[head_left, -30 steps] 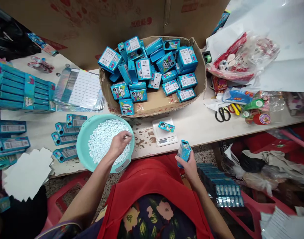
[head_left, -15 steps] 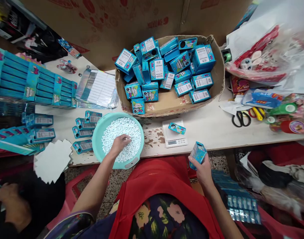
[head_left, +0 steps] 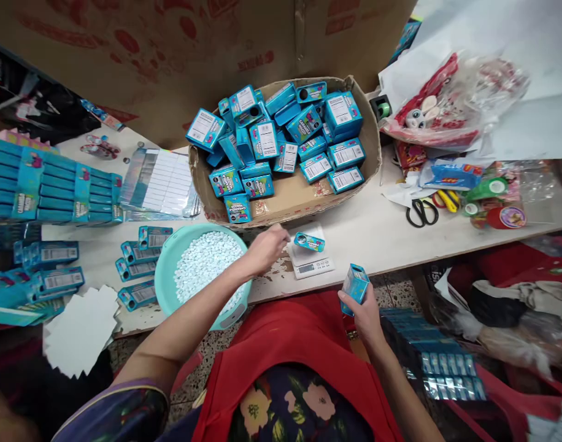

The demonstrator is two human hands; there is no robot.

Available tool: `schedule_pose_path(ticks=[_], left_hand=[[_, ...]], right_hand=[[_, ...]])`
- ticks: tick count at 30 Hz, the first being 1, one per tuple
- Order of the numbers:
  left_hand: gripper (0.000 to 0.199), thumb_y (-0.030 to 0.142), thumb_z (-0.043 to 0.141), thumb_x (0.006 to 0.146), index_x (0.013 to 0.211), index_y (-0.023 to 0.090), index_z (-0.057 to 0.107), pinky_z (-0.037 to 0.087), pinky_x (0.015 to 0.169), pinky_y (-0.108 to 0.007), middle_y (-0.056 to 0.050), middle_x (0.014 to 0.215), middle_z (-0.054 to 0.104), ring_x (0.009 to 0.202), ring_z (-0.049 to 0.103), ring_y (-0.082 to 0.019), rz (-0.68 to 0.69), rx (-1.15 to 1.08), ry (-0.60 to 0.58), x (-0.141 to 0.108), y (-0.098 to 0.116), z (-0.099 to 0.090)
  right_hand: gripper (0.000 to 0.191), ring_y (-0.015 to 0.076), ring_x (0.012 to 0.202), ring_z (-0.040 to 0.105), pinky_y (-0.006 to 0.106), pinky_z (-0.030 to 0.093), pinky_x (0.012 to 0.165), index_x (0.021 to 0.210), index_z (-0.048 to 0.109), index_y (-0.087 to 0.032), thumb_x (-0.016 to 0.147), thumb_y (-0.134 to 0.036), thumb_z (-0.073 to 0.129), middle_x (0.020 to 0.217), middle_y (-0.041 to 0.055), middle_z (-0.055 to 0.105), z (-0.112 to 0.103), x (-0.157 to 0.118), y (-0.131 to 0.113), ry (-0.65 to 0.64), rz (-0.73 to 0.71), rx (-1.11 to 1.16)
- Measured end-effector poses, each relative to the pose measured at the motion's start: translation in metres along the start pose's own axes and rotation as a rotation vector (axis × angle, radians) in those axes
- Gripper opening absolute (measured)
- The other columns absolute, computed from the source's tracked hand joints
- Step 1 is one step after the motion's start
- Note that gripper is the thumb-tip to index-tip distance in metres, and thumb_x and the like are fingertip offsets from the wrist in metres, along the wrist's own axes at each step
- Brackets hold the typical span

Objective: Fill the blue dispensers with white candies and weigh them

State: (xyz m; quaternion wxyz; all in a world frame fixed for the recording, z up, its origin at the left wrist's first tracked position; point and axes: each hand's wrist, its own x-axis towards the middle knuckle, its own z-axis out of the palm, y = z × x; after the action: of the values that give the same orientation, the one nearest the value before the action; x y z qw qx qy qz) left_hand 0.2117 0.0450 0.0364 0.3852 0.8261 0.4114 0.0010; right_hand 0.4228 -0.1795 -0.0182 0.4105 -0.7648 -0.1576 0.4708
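My left hand [head_left: 266, 249] is closed in a pinch beside the round opening of a small blue candy box [head_left: 310, 242]. What its fingertips hold, if anything, is too small to make out. That box lies tilted on a white digital scale [head_left: 314, 269]. My right hand [head_left: 367, 314] grips another blue candy box [head_left: 356, 283] upright at the table's front edge. Left of the scale stands a turquoise bowl [head_left: 164, 293] full of small white candies [head_left: 200, 264], partly covered by my left forearm.
A cardboard tray [head_left: 288, 197] behind the scale holds many blue boxes. More blue boxes [head_left: 138, 293] stand left of the bowl, near jagged white cards [head_left: 81, 331]. Scissors [head_left: 421, 212] and bagged goods lie at right. A large carton [head_left: 281, 37] rises at the back.
My left hand has come out of the candies and moved right to the box on the scale. My right hand keeps its box. The view has shifted slightly.
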Motion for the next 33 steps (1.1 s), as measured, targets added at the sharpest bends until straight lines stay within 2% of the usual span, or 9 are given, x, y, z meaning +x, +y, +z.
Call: schedule_pose_path(ticks=[3,7,13,18,21,26,33], left_hand=[[0.028,0.007,0.035,0.085,0.091,0.017,0.061,0.043,0.075,-0.031,-0.008,0.091,0.057,0.085,0.055,-0.020,0.071,0.242,-0.079,0.027,0.027,0.013],[0.029,0.004,0.035,0.083,0.093,0.016,0.060,0.043,0.075,-0.033,-0.010,0.095,0.055,0.088,0.054,-0.022,0.077,0.378,-0.101,0.035,0.037,0.023],[0.026,0.009,0.040,0.085,0.100,0.018,0.059,0.045,0.078,-0.031,-0.008,0.100,0.059,0.091,0.057,-0.020,0.091,0.223,-0.031,0.033,0.033,0.021],[0.016,0.013,0.049,0.084,0.089,0.019,0.063,0.044,0.075,-0.026,-0.002,0.085,0.064,0.081,0.059,-0.015,0.124,-0.076,0.191,0.025,0.027,0.011],[0.010,0.016,0.054,0.082,0.083,0.018,0.063,0.043,0.071,-0.024,0.000,0.078,0.065,0.073,0.059,-0.013,0.042,-0.229,0.286,0.015,0.018,0.010],[0.011,0.019,0.054,0.081,0.086,0.018,0.063,0.044,0.066,-0.024,0.001,0.076,0.064,0.067,0.058,-0.012,-0.099,-0.303,0.243,0.001,0.004,0.016],[0.017,0.012,0.049,0.082,0.086,0.019,0.063,0.043,0.075,-0.026,-0.002,0.088,0.064,0.082,0.059,-0.015,0.025,-0.121,0.223,0.005,0.006,0.020]], right_hand=[[0.074,0.0240,0.090,0.061,0.036,0.049,0.078,0.124,0.050,-0.023,0.059,-0.043,0.079,0.102,0.0043,0.065,-0.007,0.004,0.006,0.033,-0.009,0.013],[0.075,0.0239,0.088,0.060,0.035,0.049,0.076,0.126,0.049,-0.023,0.060,-0.043,0.079,0.102,0.0046,0.066,-0.015,0.008,0.012,0.069,-0.022,0.040],[0.078,0.0226,0.085,0.061,0.035,0.049,0.074,0.129,0.048,-0.023,0.060,-0.043,0.080,0.104,0.0049,0.066,-0.016,0.010,0.011,0.066,0.013,0.075],[0.078,0.0233,0.086,0.061,0.035,0.050,0.074,0.128,0.048,-0.023,0.060,-0.044,0.080,0.105,0.0054,0.066,-0.016,0.010,0.004,0.056,0.032,0.054],[0.078,0.0237,0.088,0.061,0.035,0.049,0.077,0.128,0.049,-0.023,0.060,-0.044,0.080,0.106,0.0051,0.065,-0.015,0.009,0.003,0.055,0.039,0.038],[0.080,0.0246,0.092,0.060,0.036,0.049,0.079,0.130,0.046,-0.024,0.060,-0.044,0.079,0.108,0.0058,0.064,-0.010,0.007,0.003,0.026,0.038,0.036],[0.080,0.0237,0.091,0.060,0.036,0.049,0.079,0.130,0.046,-0.023,0.060,-0.046,0.079,0.110,0.0058,0.063,0.000,0.003,0.005,0.020,0.024,0.044]])
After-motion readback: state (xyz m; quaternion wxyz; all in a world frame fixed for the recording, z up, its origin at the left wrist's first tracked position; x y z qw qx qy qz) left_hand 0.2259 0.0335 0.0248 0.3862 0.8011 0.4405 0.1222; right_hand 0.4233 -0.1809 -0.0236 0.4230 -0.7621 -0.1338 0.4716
